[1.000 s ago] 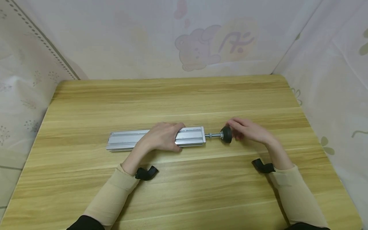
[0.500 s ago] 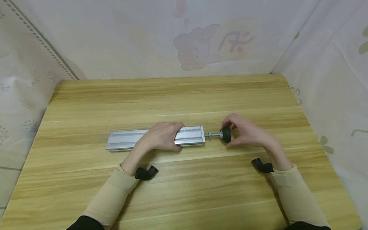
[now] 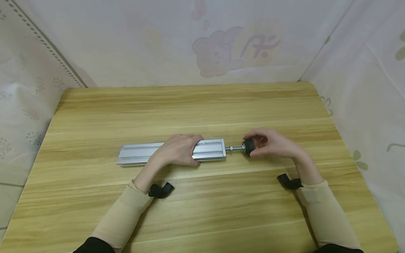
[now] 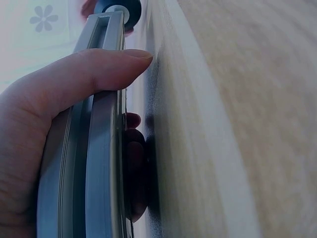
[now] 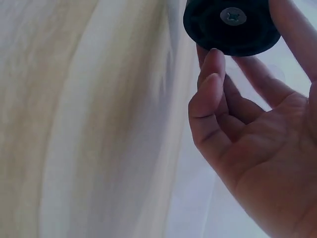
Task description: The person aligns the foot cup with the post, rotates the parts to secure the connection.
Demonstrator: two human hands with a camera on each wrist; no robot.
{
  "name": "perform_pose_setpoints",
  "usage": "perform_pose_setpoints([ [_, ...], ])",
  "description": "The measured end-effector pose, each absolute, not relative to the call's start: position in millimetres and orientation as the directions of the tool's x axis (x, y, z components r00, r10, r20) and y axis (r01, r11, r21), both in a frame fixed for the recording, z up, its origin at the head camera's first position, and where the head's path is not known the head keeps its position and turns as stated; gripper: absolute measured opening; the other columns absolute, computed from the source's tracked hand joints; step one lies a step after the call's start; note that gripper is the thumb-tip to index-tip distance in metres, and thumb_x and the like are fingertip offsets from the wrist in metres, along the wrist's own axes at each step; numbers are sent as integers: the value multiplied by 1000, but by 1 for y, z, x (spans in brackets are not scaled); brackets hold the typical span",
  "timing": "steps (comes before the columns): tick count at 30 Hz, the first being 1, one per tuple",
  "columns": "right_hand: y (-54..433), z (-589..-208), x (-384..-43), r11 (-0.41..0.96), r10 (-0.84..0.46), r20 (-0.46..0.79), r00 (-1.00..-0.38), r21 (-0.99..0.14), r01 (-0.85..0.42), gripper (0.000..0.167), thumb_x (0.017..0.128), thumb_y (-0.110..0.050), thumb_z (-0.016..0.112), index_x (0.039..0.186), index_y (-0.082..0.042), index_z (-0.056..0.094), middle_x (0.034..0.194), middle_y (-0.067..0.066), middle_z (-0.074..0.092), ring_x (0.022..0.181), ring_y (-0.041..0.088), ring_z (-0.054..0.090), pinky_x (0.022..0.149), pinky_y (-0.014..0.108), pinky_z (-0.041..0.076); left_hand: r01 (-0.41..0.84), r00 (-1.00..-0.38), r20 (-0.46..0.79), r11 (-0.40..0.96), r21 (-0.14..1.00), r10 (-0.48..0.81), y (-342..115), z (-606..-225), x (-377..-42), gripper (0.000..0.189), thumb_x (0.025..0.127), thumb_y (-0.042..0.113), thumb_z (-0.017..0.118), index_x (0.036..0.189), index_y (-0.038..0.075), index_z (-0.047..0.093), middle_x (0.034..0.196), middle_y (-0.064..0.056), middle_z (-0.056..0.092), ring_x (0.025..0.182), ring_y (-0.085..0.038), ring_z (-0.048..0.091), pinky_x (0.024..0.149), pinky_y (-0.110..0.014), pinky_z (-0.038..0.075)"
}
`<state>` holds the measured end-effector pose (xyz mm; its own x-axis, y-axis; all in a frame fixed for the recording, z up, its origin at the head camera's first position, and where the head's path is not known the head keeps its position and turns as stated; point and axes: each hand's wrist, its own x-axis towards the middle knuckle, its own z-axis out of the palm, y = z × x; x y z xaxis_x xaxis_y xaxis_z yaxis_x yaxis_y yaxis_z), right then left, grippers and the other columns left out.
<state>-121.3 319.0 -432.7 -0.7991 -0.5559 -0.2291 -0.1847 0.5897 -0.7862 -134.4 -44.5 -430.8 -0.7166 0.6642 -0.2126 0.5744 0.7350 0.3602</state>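
An aluminium extrusion profile (image 3: pixel 209 149) lies lengthwise across the middle of the table. My left hand (image 3: pixel 177 150) grips it from above, thumb on the near side, and the left wrist view shows fingertips on the far side. From the profile's right end a threaded rod (image 3: pixel 235 148) sticks out, tipped by a round black levelling foot (image 3: pixel 248 147). Thumb and fingers of my right hand (image 3: pixel 275 142) pinch the foot's edge from the right. In the right wrist view a cross-head screw (image 5: pixel 233 17) shows in the centre of its underside; the remaining fingers curl below.
The wood-grain table (image 3: pixel 202 211) reaches pale patterned curtains (image 3: pixel 142 45) at the back and both sides. Black curved pieces stick out from the left cuff (image 3: pixel 161 190) and the right cuff (image 3: pixel 289 182), low over the tabletop.
My right hand has turned: its bunched fingers spread around the foot, then thumb and fingers closed on its edge. The left hand and the profile have stayed put.
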Motion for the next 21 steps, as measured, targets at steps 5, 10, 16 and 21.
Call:
perform_pose_setpoints([
  [5, 322, -434, -123, 551, -568, -307, -763, -831, -76, 51, 95, -25, 73, 142, -8, 60, 117, 12, 68, 94, 15, 61, 78, 27, 53, 576, -714, -210, 731, 365, 668, -45, -430, -134, 71, 67, 41, 84, 129, 20, 57, 97, 5, 70, 80, -16, 62, 74, -37, 50],
  [10, 322, -434, -123, 537, -552, -359, -752, -843, 8, 44, 104, -28, 60, 142, -9, 59, 129, 11, 68, 105, 16, 66, 87, 31, 56, 575, -714, -209, 730, 371, 669, -45, -430, -134, 69, 66, 41, 84, 127, 20, 57, 96, 6, 69, 80, -15, 61, 73, -36, 50],
  [16, 320, -437, -125, 497, -546, -397, -738, -862, 96, 38, 109, -31, 45, 126, -3, 63, 93, 13, 67, 81, 24, 63, 72, 34, 55, 568, -717, -219, 738, 365, 661, -45, -430, -134, 71, 67, 42, 84, 129, 21, 57, 96, 6, 69, 80, -16, 61, 72, -36, 49],
  [21, 318, -439, -126, 492, -519, -435, -736, -856, 159, 43, 111, -36, 40, 117, -1, 65, 82, 16, 67, 70, 21, 61, 64, 31, 52, 569, -718, -220, 739, 362, 660, -45, -429, -134, 71, 67, 42, 83, 129, 21, 56, 96, 5, 70, 80, -17, 62, 73, -37, 50],
])
